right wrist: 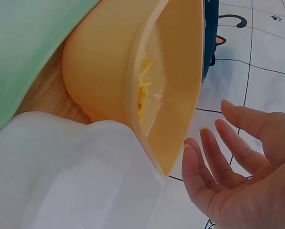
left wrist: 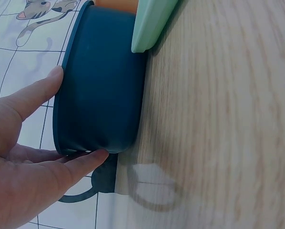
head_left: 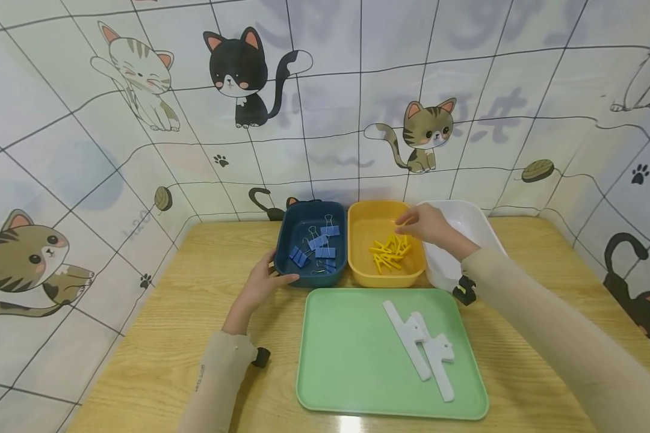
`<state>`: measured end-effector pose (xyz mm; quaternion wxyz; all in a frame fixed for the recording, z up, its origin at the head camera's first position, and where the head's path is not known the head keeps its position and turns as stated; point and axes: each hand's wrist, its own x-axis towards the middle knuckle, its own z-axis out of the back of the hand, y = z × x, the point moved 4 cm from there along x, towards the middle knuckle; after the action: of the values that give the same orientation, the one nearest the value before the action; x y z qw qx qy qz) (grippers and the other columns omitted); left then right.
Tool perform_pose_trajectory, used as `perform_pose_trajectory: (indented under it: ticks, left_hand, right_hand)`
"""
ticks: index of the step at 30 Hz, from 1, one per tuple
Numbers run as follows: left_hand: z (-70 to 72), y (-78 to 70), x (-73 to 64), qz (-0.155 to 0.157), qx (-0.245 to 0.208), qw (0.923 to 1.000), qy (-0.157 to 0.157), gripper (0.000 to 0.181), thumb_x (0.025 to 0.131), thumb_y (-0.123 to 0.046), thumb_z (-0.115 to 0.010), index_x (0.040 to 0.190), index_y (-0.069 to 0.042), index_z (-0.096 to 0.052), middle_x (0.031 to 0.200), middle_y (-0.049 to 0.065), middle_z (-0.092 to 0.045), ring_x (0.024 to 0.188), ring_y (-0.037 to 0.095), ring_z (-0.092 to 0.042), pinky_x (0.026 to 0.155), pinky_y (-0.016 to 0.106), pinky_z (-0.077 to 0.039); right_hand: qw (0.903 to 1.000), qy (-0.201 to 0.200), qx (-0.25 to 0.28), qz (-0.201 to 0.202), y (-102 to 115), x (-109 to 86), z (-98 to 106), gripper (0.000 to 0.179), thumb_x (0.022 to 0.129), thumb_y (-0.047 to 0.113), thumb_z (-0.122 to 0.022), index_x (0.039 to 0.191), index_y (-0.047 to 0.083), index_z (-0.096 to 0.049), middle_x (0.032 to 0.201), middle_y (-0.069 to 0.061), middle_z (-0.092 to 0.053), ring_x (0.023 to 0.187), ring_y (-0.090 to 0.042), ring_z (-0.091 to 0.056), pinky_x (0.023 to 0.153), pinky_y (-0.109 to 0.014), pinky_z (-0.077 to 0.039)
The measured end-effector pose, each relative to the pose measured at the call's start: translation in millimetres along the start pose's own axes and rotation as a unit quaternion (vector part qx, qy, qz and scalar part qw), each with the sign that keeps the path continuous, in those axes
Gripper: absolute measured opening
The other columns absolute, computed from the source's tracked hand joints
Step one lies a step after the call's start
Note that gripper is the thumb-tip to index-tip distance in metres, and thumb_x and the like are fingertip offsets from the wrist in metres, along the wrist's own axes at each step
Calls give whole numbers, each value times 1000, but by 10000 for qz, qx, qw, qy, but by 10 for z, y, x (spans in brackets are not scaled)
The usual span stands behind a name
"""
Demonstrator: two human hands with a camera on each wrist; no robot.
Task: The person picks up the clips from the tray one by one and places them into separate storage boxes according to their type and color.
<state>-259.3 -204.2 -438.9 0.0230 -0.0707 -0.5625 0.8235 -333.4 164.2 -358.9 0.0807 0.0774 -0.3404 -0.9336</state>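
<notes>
My left hand (head_left: 260,281) rests against the near left corner of a dark blue bin (head_left: 315,280). Its thumb touches the front rim and its fairly straight fingers lie along the side, as the left wrist view shows. Several blue binder clips (head_left: 325,252) are inside this bin. Above the right edge of a yellow bin (head_left: 360,270) hovers my right hand (head_left: 430,225), fingers loosely bent and apart, holding nothing (right wrist: 242,167). Yellow clothespins (head_left: 392,251) lie in a heap in the yellow bin.
A white bin (head_left: 468,219) stands right of the yellow one. In front of the bins, a light green tray (head_left: 352,355) bears two white sealing clips (head_left: 439,367) on its right half. The wooden table (head_left: 157,337) meets a wall with cat drawings behind the bins.
</notes>
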Motion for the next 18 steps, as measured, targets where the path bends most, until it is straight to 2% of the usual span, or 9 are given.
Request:
perform_pose_trajectory:
  ticks: [7, 14, 18]
  left_hand:
    - [2, 17, 6, 29, -24, 10000, -16, 89, 97, -13, -77, 167, -5, -22, 170, 23, -28, 153, 50, -34, 122, 59, -38]
    - [0, 24, 7, 40, -6, 10000, -18, 89, 98, -14, -76, 168, -6, -22, 172, 22, -25, 155, 50, -31, 122, 59, -37]
    - [1, 19, 10, -4, 57, 10000, -6, 87, 98, -13, -76, 167, -4, -23, 171, 23, -26, 154, 52, -31, 122, 60, -37]
  right_hand:
    - [9998, 151, -2, 97, 6, -145, -29, 36, 100, 19, -73, 126, -6, -70, 126, -28, -65, 110, -39, -63, 91, -45, -58]
    - [9977, 35, -61, 680, -40, -338, -43, 33, 99, 16, -74, 123, -6, -72, 117, -27, -72, 110, -43, -64, 86, -48, -57]
    - [9961, -44, -18, 881, -87, -453, -60, 32, 98, 14, -75, 122, -6, -73, 113, -24, -74, 103, -39, -68, 86, -49, -60]
